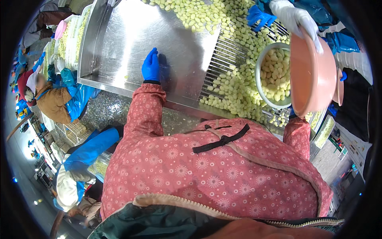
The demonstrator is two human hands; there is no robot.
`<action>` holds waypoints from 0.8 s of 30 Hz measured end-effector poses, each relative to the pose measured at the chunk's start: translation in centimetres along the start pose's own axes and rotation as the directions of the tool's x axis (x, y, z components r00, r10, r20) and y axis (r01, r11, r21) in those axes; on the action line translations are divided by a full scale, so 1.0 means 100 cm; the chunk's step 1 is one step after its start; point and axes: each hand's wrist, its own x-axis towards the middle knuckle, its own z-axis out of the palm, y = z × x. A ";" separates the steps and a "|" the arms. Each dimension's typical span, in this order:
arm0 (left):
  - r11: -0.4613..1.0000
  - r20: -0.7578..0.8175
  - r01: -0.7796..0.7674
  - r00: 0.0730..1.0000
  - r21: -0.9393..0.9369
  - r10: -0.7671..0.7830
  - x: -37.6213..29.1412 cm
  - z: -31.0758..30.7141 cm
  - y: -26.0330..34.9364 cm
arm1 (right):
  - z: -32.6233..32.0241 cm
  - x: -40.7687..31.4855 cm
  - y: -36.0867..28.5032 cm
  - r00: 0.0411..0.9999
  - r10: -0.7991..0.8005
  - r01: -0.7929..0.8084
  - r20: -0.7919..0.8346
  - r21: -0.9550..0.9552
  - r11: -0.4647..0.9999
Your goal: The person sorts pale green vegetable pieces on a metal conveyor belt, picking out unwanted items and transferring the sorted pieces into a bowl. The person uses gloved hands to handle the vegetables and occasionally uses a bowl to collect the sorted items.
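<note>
My left hand [150, 67], in a blue glove, is over the bare steel of the sorting table [125, 53]. Its fingers are drawn together, with nothing visible in them. My right sleeve [297, 137] reaches toward a tilted pink plastic basin [323, 74], which hides my right hand. A co-worker's white-gloved hand [301, 22] grips that basin's rim. Beside it, a pale round bowl [259, 74] holds yellowish-green grapes [274, 70]. Loose green grapes [238, 89] lie across the slatted metal grate [225, 56] and the table's far side.
A co-worker's blue-gloved hand [259, 18] is over the grapes across the table. White crates [71, 41] of grapes stand at left, near a person in a brown jacket [55, 100]. Another grape-filled crate [325, 131] stands at right. The steel table has a raised edge [104, 86].
</note>
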 end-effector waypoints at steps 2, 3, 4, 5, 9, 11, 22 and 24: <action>0.995 0.084 0.034 0.996 -0.094 -0.026 -0.001 0.002 -0.008 | 0.001 -0.005 -0.008 1.000 -0.005 0.004 -0.022 -0.023 1.000; 0.998 0.051 0.029 0.998 -0.055 -0.026 -0.001 0.003 -0.009 | 0.002 -0.008 -0.014 0.998 0.027 -0.028 -0.053 -0.006 1.000; 1.000 0.051 0.022 0.998 -0.018 -0.021 -0.001 0.005 -0.010 | 0.005 -0.011 -0.020 0.997 0.041 -0.043 -0.072 -0.039 0.998; 1.000 0.028 0.025 0.999 0.008 -0.025 -0.001 0.005 -0.010 | 0.010 -0.014 -0.025 0.999 -0.009 0.004 -0.051 -0.102 0.995; 0.992 -0.054 -0.057 0.997 0.115 0.063 0.002 0.004 -0.010 | 0.056 -0.015 -0.046 0.994 -0.044 0.067 0.105 -0.235 0.970; 0.999 -0.073 -0.013 0.997 0.040 0.016 0.003 0.006 -0.011 | 0.109 -0.012 -0.045 0.988 -0.047 0.090 0.149 -0.297 0.951; 0.669 0.232 0.545 0.833 -0.505 -0.503 -0.034 0.032 0.026 | 0.264 -0.025 -0.030 0.745 0.083 -0.170 0.662 0.068 0.983; 0.838 0.068 0.413 0.906 -0.356 -0.418 -0.026 0.020 0.019 | 0.228 -0.008 -0.019 0.720 0.008 -0.036 0.694 0.026 0.999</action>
